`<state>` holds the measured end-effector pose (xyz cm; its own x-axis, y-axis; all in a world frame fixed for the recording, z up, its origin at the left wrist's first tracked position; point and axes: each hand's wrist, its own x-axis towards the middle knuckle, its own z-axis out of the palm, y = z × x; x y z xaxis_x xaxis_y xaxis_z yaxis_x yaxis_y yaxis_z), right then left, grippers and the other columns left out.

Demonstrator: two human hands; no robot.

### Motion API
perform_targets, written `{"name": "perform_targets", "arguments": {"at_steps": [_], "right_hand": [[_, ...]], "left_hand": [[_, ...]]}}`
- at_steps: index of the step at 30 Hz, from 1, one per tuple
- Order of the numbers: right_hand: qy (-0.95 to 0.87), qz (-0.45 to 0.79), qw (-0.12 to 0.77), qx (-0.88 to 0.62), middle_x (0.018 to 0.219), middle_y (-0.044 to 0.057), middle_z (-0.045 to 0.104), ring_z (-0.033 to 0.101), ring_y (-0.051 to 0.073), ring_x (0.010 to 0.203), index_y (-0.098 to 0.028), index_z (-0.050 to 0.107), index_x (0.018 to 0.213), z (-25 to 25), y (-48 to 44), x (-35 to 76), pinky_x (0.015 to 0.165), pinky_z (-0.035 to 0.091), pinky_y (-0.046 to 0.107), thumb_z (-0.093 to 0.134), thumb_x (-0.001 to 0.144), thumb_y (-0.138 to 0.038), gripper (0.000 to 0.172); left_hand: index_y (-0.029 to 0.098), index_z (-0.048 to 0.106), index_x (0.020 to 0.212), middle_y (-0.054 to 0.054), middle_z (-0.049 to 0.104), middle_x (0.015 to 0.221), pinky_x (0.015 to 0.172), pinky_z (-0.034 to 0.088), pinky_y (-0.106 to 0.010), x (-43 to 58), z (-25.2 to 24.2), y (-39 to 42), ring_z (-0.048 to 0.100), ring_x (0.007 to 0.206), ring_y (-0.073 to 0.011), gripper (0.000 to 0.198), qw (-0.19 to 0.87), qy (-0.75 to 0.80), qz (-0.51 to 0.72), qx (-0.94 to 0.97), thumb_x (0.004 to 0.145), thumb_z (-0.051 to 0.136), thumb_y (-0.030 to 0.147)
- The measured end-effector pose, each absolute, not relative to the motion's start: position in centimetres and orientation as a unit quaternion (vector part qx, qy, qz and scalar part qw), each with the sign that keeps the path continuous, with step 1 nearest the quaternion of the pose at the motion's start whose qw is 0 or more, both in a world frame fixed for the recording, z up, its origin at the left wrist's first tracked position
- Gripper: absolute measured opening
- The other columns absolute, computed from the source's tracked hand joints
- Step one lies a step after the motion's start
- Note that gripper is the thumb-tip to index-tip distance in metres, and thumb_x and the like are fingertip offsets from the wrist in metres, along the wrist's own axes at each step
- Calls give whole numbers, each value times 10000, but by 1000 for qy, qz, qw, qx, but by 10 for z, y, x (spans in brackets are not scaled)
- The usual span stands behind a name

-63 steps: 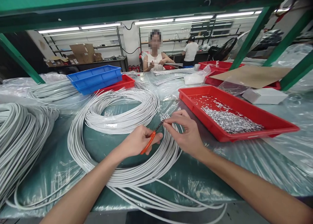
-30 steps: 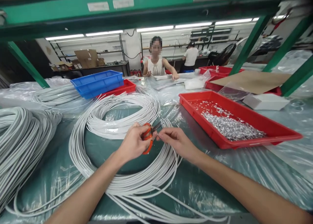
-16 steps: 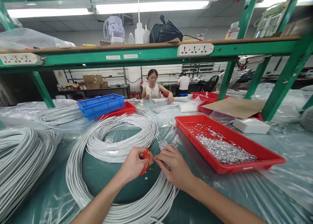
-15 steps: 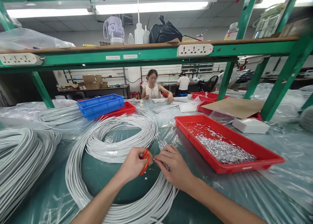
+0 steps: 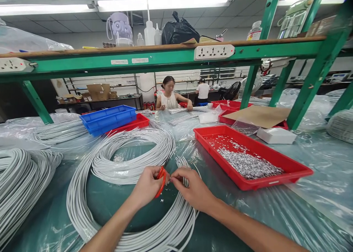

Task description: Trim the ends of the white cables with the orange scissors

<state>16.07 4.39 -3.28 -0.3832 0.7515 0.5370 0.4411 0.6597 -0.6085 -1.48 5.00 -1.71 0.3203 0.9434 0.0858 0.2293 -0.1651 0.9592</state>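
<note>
My left hand (image 5: pixel 146 186) is closed around the orange handles of a pair of scissors (image 5: pixel 162 182); the blades are mostly hidden by the fingers. Thumb and fingertips of my right hand (image 5: pixel 197 189) are pinched together close beside the scissors, on something too small to make out. Under my right hand runs a coil of white cable (image 5: pixel 78 204), its bunched cable ends (image 5: pixel 180 161) poking out just beyond the knuckles. Small pale scraps (image 5: pixel 161 200) lie on the table between my hands.
A red tray (image 5: pixel 220 167) of small silvery pieces stands to the right. Another white cable coil (image 5: pixel 132 167) lies behind my left hand, more cable (image 5: pixel 24 193) at far left. Blue trays (image 5: pixel 109 119) sit behind. A green shelf frame (image 5: pixel 154 63) crosses overhead. A co-worker (image 5: pixel 169 99) sits opposite.
The view has shifted slightly, so most things sit a little further left. My right fingers have lifted and curled into a tighter pinch near the scissors. My left hand keeps its hold.
</note>
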Motion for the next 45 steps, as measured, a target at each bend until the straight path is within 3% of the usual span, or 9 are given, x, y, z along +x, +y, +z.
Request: {"name": "perform_targets", "arguments": {"at_steps": [3, 8, 10, 15, 26, 37, 45], "right_hand": [[-780, 297, 404, -375, 628, -9, 542, 485, 133, 593, -173, 617, 765, -33, 45, 160, 554, 376, 252, 469, 938, -255, 242], [-753, 361, 420, -355, 647, -2, 551, 498, 138, 633, -159, 618, 754, -37, 49, 161, 605, 409, 258, 476, 939, -326, 287], [-750, 365, 423, -354, 662, 7, 579, 520, 144, 648, -154, 633, 763, -37, 50, 161, 617, 423, 262, 486, 939, -329, 289], [-781, 246, 435, -374, 668, 8, 621, 554, 148, 657, -171, 644, 731, -34, 46, 161, 637, 424, 269, 539, 927, -237, 232], [-864, -21, 398, -308, 710, 30, 653, 533, 175, 714, -190, 675, 849, -39, 47, 166, 733, 376, 338, 546, 933, -153, 158], [-862, -27, 404, -306, 714, 21, 683, 543, 183, 761, -200, 696, 867, -38, 45, 165, 749, 381, 356, 589, 915, -145, 129], [-849, -132, 430, -277, 707, 24, 696, 555, 183, 773, -176, 708, 878, -37, 46, 165, 758, 385, 359, 597, 925, -161, 121]], "left_hand": [[177, 438, 628, 53, 346, 568, 526, 221, -230, -14, -18, 47, 291, 554, -89, 247, 424, 465, 367, 685, 803, 570, 291], [172, 496, 664, 25, 425, 588, 646, 308, -255, -17, -19, 46, 337, 640, -128, 253, 282, 473, 341, 762, 872, 531, 312], [171, 496, 669, 26, 419, 590, 647, 306, -255, -18, -19, 47, 329, 638, -126, 252, 290, 469, 341, 761, 871, 540, 315], [175, 441, 649, 49, 335, 593, 529, 224, -228, -15, -18, 49, 287, 570, -92, 293, 423, 457, 364, 693, 830, 584, 356], [172, 406, 546, 71, 307, 522, 503, 165, -224, -16, -14, 51, 224, 514, -60, 340, 509, 462, 362, 630, 697, 660, 342], [157, 470, 530, 63, 371, 500, 497, 172, -221, -14, -13, 50, 267, 497, -58, 228, 513, 469, 374, 614, 653, 619, 277], [164, 449, 523, 71, 331, 473, 477, 137, -234, -15, -8, 46, 228, 468, -48, 247, 552, 479, 382, 565, 663, 627, 262]]}}
